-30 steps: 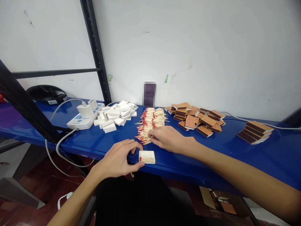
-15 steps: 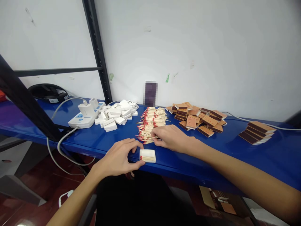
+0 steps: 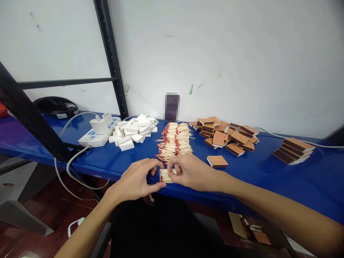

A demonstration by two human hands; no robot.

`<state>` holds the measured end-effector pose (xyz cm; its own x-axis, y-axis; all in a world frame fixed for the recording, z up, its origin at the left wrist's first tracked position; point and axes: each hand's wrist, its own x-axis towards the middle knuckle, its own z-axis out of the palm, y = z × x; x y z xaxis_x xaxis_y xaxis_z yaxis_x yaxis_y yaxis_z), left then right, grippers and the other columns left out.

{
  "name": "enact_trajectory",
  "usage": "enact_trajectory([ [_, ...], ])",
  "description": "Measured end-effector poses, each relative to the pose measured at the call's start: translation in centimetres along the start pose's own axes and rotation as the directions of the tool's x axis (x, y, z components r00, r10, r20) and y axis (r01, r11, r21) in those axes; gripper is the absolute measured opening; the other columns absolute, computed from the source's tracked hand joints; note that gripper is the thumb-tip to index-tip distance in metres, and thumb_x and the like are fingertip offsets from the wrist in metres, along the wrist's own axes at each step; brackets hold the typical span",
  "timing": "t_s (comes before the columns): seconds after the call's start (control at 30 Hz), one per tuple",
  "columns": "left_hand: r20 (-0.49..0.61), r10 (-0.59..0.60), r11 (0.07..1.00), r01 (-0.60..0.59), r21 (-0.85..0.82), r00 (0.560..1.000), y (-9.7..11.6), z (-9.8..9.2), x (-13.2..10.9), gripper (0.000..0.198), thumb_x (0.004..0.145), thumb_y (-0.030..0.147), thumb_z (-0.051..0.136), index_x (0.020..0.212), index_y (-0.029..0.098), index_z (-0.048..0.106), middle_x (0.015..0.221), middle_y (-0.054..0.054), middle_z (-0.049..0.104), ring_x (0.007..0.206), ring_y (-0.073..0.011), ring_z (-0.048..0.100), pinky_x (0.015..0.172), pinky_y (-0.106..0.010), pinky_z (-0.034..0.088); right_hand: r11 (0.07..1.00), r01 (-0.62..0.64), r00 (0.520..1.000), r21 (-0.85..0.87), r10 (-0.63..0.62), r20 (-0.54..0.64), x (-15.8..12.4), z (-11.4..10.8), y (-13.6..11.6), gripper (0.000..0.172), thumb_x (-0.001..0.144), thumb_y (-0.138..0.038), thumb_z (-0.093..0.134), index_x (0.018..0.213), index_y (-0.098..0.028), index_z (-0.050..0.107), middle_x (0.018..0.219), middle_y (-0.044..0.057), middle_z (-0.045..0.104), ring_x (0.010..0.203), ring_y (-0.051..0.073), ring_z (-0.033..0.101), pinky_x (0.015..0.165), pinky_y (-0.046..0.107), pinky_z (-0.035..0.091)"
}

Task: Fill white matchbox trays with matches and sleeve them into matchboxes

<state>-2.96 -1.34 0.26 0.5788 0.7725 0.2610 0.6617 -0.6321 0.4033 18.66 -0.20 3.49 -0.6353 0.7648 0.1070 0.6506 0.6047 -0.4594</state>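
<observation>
At the table's front edge lies a small white matchbox tray (image 3: 163,171) with several red-tipped matches (image 3: 165,179) inside. My left hand (image 3: 139,179) spans the tray's left end, index finger at the far corner and thumb at the near one. Over the tray's right part, my right hand (image 3: 188,171) pinches a match between thumb and fingertips, hiding most of that side. Just behind the hands spreads a large heap of loose matches (image 3: 176,141), mostly with red heads to the left.
White trays (image 3: 133,130) are piled left of the matches. Orange and brown matchboxes (image 3: 228,136) lie heaped to the right, one single matchbox (image 3: 217,161) nearer me, and a stack of matchboxes (image 3: 292,151) farther right. A power strip (image 3: 98,134) with cables stands by the black shelf post (image 3: 111,53).
My right hand has moved from the match heap toward me, to above the tray. A single matchbox previously hidden by my right arm now shows. My left hand stays at the tray.
</observation>
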Motion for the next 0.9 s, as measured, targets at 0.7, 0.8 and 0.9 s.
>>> enact_trajectory([
  [0.7,0.023,0.016,0.999,-0.015,-0.033,1.0,0.0,-0.3,0.0,0.028,0.079,0.043,0.069,0.098,0.023,0.063,0.079,0.002,0.053,0.074,-0.0148,0.054,0.07,-0.026,0.041,0.928,-0.077,0.997,-0.366,0.07,-0.031,1.7,-0.1,1.8,0.016,0.089,-0.027,0.055,0.088,-0.021,0.069,0.084,0.004,0.071,0.077,0.018,0.06,0.058,0.027,0.026],
  [0.8,0.02,0.015,0.999,-0.015,-0.031,1.0,-0.1,-0.3,0.0,0.029,0.079,0.042,0.069,0.099,0.023,0.063,0.079,0.003,0.053,0.075,-0.015,0.054,0.071,-0.027,0.042,0.935,-0.062,0.998,-0.348,0.065,-0.003,1.8,-0.2,2.2,0.017,0.09,-0.024,0.054,0.084,-0.021,0.07,0.082,0.004,0.071,0.075,0.017,0.061,0.058,0.027,0.028],
  [0.9,0.019,0.016,1.0,-0.015,-0.023,1.0,-0.1,-0.2,0.0,0.029,0.078,0.042,0.07,0.1,0.024,0.063,0.079,0.003,0.053,0.074,-0.0148,0.054,0.07,-0.027,0.042,0.94,-0.061,0.998,-0.337,0.069,0.012,1.5,-0.5,2.7,0.017,0.089,-0.026,0.055,0.084,-0.021,0.07,0.085,0.004,0.071,0.076,0.017,0.061,0.058,0.027,0.029],
])
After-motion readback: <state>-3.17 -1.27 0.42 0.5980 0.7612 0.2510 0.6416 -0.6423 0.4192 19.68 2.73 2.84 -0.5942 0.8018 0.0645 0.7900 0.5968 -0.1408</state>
